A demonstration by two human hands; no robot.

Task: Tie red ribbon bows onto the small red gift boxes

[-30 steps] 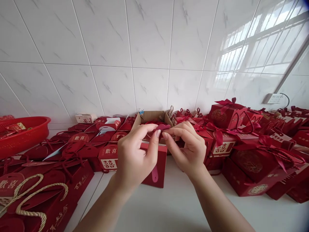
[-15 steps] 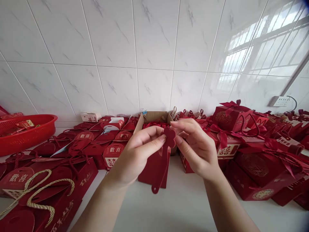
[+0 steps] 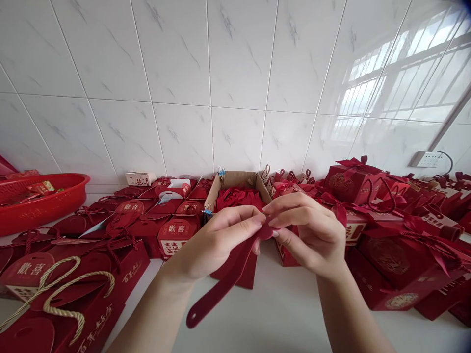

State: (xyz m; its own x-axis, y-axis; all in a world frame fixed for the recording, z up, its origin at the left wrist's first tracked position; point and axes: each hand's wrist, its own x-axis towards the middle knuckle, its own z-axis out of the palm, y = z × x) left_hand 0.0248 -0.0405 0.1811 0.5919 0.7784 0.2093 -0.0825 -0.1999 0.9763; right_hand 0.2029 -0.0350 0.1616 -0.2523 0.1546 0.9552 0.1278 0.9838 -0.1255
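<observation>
Between my two hands is a dark red strap [image 3: 221, 289], flat and smooth, with a small hole at its rounded lower end and a wider scalloped end at the top. My left hand [image 3: 224, 240] pinches the strap close to that wide end. My right hand [image 3: 305, 230] is closed on the scalloped edge, and its fingertips partly hide it. Behind the strap stands a plain red box [image 3: 247, 274], largely covered by my left hand. Just beyond my hands, a cardboard carton [image 3: 237, 177] holds a heap of red strips [image 3: 239, 198].
Red gift boxes with rope handles [image 3: 178, 235] crowd the left side, and ribbon-tied red boxes [image 3: 393, 264] stack up on the right. A red plastic basket [image 3: 69, 196] sits far left. Tiled wall [image 3: 176, 59] rises behind the white table [image 3: 287, 314].
The strap's lower end has swung left and toward me. My right hand has come in to grip the scalloped end, which now tilts away and shows less.
</observation>
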